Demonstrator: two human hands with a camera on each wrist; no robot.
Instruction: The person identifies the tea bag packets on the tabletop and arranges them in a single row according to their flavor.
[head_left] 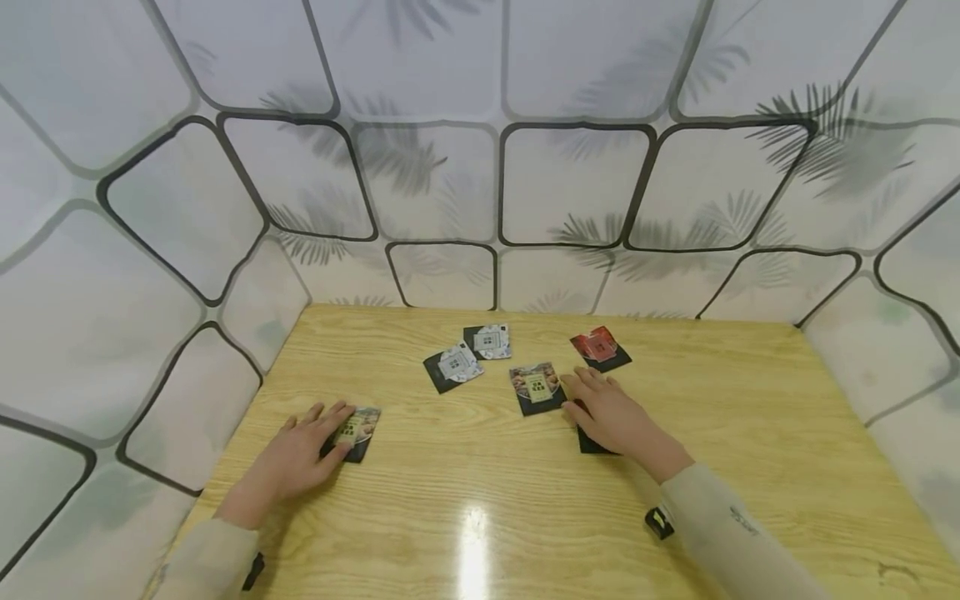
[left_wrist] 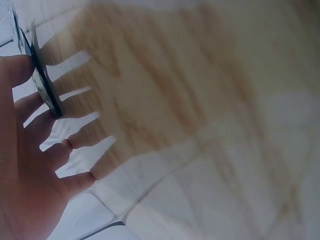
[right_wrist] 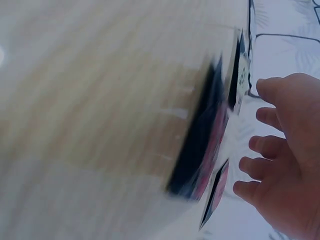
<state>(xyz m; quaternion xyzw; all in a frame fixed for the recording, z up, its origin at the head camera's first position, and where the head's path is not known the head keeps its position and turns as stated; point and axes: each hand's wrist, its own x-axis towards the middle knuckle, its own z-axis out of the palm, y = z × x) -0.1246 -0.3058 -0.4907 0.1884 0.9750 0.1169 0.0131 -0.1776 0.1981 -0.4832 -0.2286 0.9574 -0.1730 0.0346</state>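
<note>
My left hand (head_left: 303,454) lies over a small flat square packet (head_left: 365,427) with a food picture and a dark lower strip, at the table's left. In the left wrist view, the thumb and fingers touch that packet (left_wrist: 47,87), fingers spread. My right hand (head_left: 611,417), fingers loosely extended, is above a dark-edged packet (head_left: 595,443) that it mostly covers. The right wrist view shows this packet (right_wrist: 202,135) with a reddish face and a gap to the fingertips. Just left of that hand lies another food-picture packet (head_left: 537,389).
Two grey-white packets, a nearer one (head_left: 453,367) and a farther one (head_left: 489,342), lie at the back middle. A red packet (head_left: 602,348) sits beyond my right hand. Patterned fabric walls (head_left: 577,187) enclose the wooden table (head_left: 480,475) at the back and sides.
</note>
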